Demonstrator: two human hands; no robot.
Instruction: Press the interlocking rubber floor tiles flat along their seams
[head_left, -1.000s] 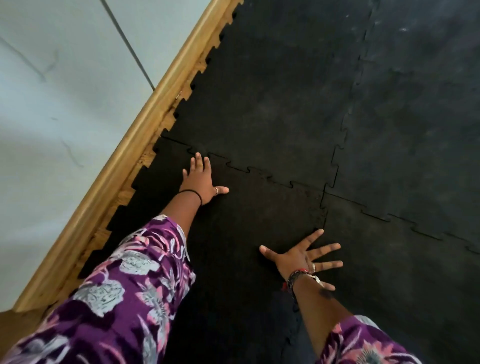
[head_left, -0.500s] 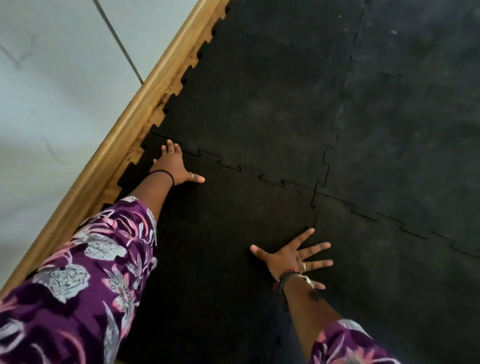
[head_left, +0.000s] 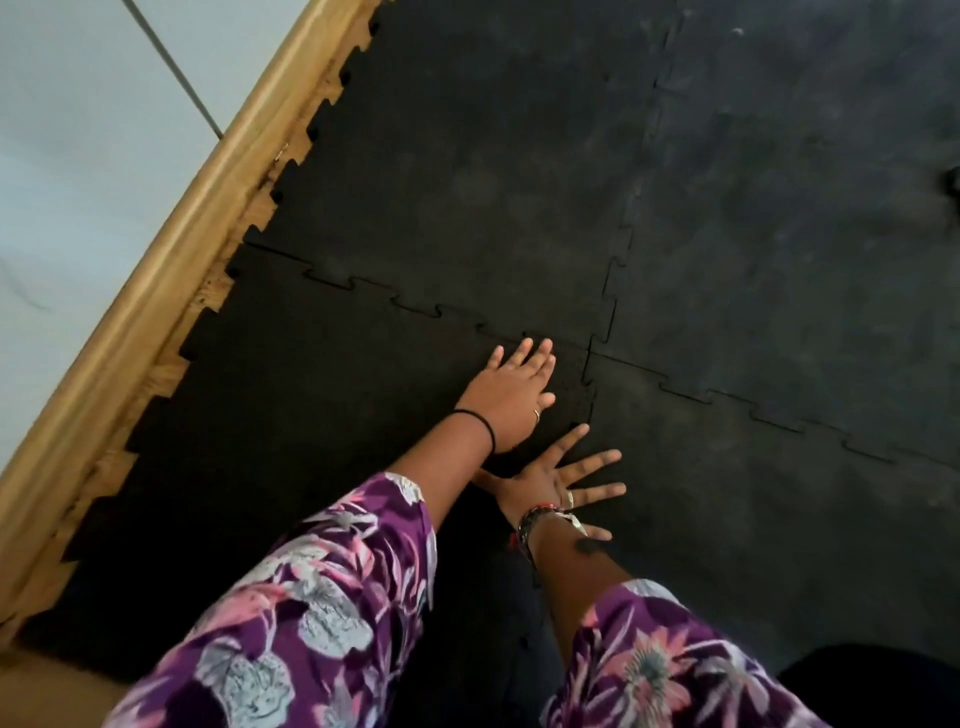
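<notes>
Black interlocking rubber tiles (head_left: 467, 182) cover the floor, joined by jigsaw-toothed seams. A crosswise seam (head_left: 415, 304) runs from the left edge to a junction (head_left: 592, 348) where several tiles meet. My left hand (head_left: 511, 392) lies flat, palm down, fingers together, on the near-left tile with its fingertips just short of that seam by the junction. My right hand (head_left: 558, 486) rests palm down with fingers spread, just below the left hand, beside the lengthwise seam (head_left: 592, 410). Neither hand holds anything.
A wooden skirting board (head_left: 171, 234) runs diagonally along the left, with a white wall (head_left: 78, 156) beyond it. The tiles' toothed outer edge (head_left: 208, 332) leaves bare wooden floor showing beside the board. A dark object (head_left: 872, 680) sits at the bottom right corner.
My left hand has slid right along the crosswise seam, from near the skirting board to the junction. My right hand stays about where it was, still spread flat.
</notes>
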